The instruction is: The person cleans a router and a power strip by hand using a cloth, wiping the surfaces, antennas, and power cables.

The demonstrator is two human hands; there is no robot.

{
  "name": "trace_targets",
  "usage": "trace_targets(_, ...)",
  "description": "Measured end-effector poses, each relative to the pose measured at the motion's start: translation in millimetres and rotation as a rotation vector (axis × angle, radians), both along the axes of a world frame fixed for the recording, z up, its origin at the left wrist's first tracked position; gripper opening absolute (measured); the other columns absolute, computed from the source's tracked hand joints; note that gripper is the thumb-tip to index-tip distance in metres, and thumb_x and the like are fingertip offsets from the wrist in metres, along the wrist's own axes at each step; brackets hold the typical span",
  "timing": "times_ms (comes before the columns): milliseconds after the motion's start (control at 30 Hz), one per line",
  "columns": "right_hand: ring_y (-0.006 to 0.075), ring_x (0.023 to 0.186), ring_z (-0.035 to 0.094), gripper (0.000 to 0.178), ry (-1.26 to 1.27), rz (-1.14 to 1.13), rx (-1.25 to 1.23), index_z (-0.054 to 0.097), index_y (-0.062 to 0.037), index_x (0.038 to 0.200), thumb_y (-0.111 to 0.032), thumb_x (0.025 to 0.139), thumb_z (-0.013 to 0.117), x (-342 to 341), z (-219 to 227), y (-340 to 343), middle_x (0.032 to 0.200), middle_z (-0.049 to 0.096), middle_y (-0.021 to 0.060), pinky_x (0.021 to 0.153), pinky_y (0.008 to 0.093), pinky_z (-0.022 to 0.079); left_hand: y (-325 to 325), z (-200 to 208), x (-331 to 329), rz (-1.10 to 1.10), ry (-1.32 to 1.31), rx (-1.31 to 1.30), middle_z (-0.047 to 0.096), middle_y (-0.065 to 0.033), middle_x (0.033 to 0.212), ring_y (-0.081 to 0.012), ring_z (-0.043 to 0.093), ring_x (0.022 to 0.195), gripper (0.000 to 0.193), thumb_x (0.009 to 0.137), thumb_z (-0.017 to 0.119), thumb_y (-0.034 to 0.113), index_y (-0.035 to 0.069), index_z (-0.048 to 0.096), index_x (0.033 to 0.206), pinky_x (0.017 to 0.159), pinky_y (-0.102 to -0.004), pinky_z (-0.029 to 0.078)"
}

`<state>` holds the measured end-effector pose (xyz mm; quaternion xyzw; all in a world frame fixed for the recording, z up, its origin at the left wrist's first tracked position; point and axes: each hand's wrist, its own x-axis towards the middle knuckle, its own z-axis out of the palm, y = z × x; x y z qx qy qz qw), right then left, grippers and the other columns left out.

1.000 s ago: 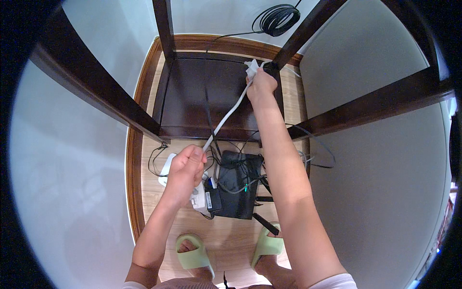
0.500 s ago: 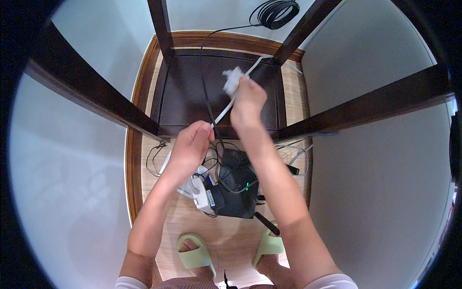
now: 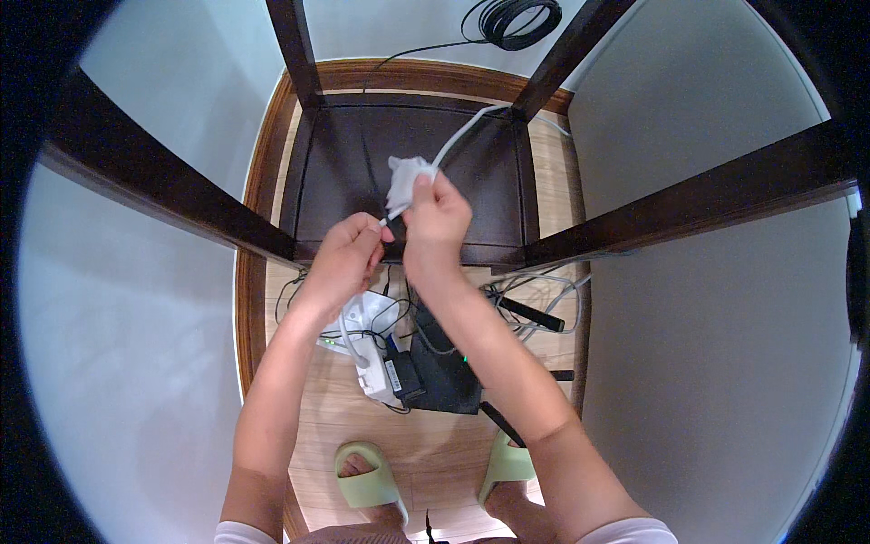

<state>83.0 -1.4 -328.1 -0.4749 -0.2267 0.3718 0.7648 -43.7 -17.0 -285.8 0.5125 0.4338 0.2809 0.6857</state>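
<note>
A white cable (image 3: 464,132) runs from the far right corner of the dark wooden shelf (image 3: 335,136) down toward my hands. My right hand (image 3: 438,222) is closed around the cable with a crumpled white tissue (image 3: 407,179) pinched against it. Just to the left and a little nearer, my left hand (image 3: 344,258) pinches the same cable, the two hands almost meeting. Below them on the floor lie a black router (image 3: 444,381) with antennas, a white power strip (image 3: 370,370) with a black adapter (image 3: 404,374) plugged in, and a white box (image 3: 370,311) partly covered by wires.
Dark wooden legs and rails (image 3: 172,181) frame the space on both sides. A coil of black cable (image 3: 521,23) hangs at the far wall. Loose grey cables (image 3: 553,288) lie by the right panel (image 3: 689,344). Green slippers (image 3: 367,476) are on my feet.
My right hand with the tissue has slid along the white cable, nearer and leftward, toward my left hand. My left hand has shifted slightly left and farther away.
</note>
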Motion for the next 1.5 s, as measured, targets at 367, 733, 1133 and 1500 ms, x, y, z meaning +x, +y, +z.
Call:
trace_targets(367, 0.0301, 0.091, 0.067, 0.019, 0.482, -0.158, -0.135, 0.055, 0.0051, 0.110, -0.003, 0.093, 0.057, 63.6, 37.0, 85.7, 0.108, 0.064, 0.0152, 0.073, 0.0404, 0.056, -6.6, 13.8, -1.1, 0.075, -0.093, 0.171, 0.033, 0.0099, 0.058, -0.0023, 0.025, 0.047, 0.030, 0.105, 0.051, 0.033, 0.010, 0.055, 0.087, 0.042, -0.0219, 0.018)
trace_targets(733, 0.0292, 0.091, 0.069, 0.027, 0.860, -0.329, 0.043, 0.051, 0.0042, 0.120, -0.002, 0.094, 0.059, 176.1, 9.7, 158.7, 0.110, 0.065, 0.0187, 0.067, 0.0379, 0.062, -15.3, 29.7, -8.7, 0.068, -0.246, -0.003, 0.029, 0.0098, 0.058, -0.0020, 0.025, 0.048, 0.029, 0.104, 0.052, 0.035, 0.010, 0.055, 0.089, 0.042, -0.0213, 0.016)
trace_targets(1133, 0.0290, 0.084, 0.071, 0.026, 0.374, -0.562, -0.436, 0.061, 0.0129, 0.101, 0.001, 0.081, 0.074, 141.4, 43.8, 120.5, 0.105, 0.067, 0.0217, 0.064, 0.0381, 0.062, -12.5, 31.8, -11.0, 0.073, -0.139, 0.065, 0.030, 0.0104, 0.058, -0.0018, 0.024, 0.047, 0.027, 0.104, 0.051, 0.032, 0.010, 0.056, 0.090, 0.042, -0.0214, 0.017)
trace_targets(1500, 0.0326, 0.079, 0.071, 0.022, 0.459, -0.469, -0.170, 0.059, 0.0093, 0.097, 0.008, 0.080, 0.072, 117.9, 16.6, 128.6, 0.100, 0.067, 0.0206, 0.063, 0.0408, 0.062, 6.1, 29.0, -6.6, 0.056, -0.101, -0.011, 0.032, 0.0095, 0.060, -0.0023, 0.025, 0.048, 0.026, 0.104, 0.052, 0.032, 0.010, 0.056, 0.090, 0.043, -0.0215, 0.018)
